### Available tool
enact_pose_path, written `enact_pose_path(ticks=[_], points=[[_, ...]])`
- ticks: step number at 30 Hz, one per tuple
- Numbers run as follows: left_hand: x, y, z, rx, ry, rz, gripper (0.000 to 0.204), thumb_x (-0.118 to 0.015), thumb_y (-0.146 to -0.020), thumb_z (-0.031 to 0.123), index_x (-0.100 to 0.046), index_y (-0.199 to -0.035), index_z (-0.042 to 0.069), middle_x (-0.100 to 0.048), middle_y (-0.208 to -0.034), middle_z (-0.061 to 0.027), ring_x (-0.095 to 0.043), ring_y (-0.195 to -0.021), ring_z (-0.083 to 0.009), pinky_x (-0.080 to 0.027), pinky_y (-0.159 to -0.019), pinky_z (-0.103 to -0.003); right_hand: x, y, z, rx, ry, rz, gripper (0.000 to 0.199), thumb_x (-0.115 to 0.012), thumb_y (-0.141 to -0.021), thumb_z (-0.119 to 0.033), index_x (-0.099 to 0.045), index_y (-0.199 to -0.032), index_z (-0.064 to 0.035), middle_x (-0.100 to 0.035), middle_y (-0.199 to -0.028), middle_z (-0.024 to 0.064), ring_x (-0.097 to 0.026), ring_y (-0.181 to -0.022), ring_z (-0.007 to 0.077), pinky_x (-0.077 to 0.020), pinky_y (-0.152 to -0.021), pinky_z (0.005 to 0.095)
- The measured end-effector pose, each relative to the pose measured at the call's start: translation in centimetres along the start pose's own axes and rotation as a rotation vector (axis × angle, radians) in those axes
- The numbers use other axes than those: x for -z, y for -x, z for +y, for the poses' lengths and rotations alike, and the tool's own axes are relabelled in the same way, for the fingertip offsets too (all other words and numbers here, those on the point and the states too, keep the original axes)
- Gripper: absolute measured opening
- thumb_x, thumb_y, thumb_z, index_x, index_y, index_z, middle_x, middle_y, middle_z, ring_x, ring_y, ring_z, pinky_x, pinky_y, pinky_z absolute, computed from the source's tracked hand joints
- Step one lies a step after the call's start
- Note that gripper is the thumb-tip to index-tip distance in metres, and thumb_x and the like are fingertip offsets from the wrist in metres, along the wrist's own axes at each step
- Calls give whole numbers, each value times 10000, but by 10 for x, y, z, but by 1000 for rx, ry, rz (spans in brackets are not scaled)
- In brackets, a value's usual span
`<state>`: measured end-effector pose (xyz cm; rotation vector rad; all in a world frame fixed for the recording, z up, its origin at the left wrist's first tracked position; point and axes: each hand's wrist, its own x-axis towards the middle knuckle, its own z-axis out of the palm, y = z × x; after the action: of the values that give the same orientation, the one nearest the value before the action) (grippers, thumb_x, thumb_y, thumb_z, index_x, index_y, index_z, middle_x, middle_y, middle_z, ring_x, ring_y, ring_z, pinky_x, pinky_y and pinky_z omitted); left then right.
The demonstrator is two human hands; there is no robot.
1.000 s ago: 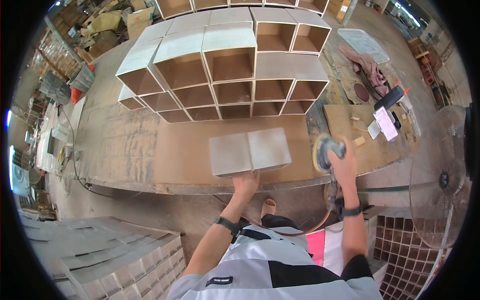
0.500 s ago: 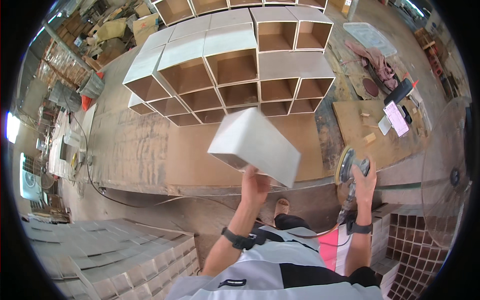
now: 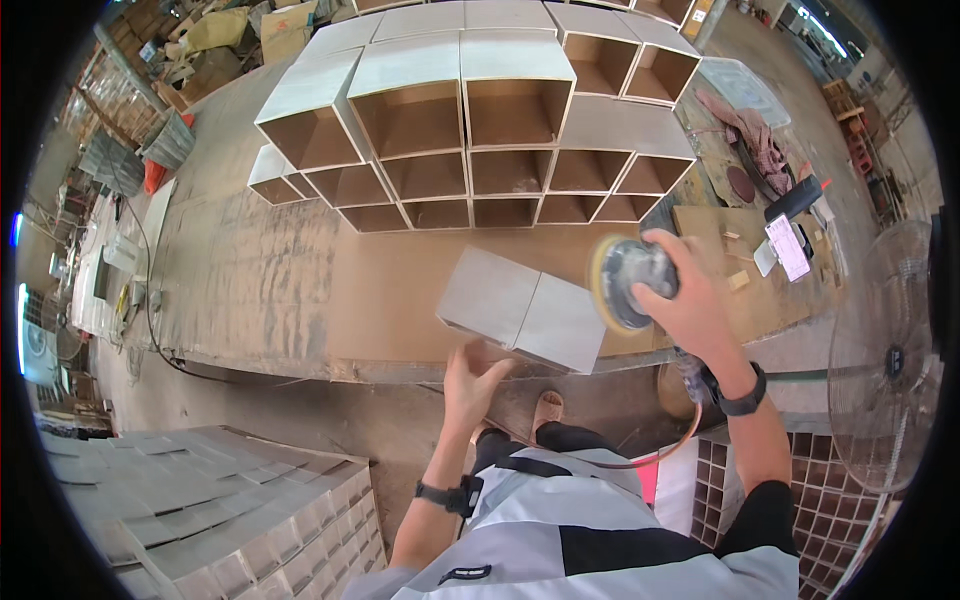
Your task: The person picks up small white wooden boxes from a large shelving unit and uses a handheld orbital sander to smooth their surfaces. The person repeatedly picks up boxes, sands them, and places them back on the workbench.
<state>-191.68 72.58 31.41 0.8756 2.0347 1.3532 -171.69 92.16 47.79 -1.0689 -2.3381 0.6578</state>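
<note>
The head view showed the left hand (image 3: 472, 376) spread open, fingertips at the near edge of a pale grey square wooden box (image 3: 524, 321) lying just ahead, while the right hand (image 3: 690, 305) gripped a round disc sander (image 3: 622, 283) beside it.

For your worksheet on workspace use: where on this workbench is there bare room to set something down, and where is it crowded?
The widest bare patch of the workbench lies left of the grey box, in front of the stacked open boxes. A narrow strip runs between those two. The right end is crowded: the right hand holds a sander beside a phone and scraps.
</note>
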Motion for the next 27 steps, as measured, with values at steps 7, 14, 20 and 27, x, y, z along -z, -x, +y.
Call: enact_pose_path(ticks=[7,14,20,27], points=[[-54,-39,-31,-196,-142,-137,510,-715,-788,123,-559,-1267,47,-622,-1176,-206,-558,-1145,-397,-464,-947,-446,-64,-26,-58,282,140,-97,536,-764,-716,-220,-580,-1217,-167,-506,-1027,156,-607,-857,347,-523,-727,435],[-62,-43,-21,-340,245,9,507,-683,-842,115,-511,-1309,15,-581,-1239,-183,-569,-1165,-320,-464,-957,-422,-134,-25,-81,413,123,-257,522,-739,-710,-179,-576,-1205,-166,-505,-996,190,-607,-858,380,-528,-692,459],[-54,-46,-43,-429,-261,-124,428,-658,-733,35,-660,-1159,84,-652,-1137,-191,-595,-1092,-399,-503,-882,-467,-139,-93,-86,297,301,-243,409,-657,-787,-254,-586,-1156,-93,-538,-1034,251,-654,-838,413,-557,-655,493],[-56,-38,-35,-377,-181,-77,404,-678,-760,91,-643,-1161,67,-664,-1106,-183,-626,-1025,-388,-516,-843,-479,-139,-87,-88,238,251,-268,349,-621,-798,-240,-606,-1129,-130,-536,-1028,232,-651,-846,408,-554,-666,500]])
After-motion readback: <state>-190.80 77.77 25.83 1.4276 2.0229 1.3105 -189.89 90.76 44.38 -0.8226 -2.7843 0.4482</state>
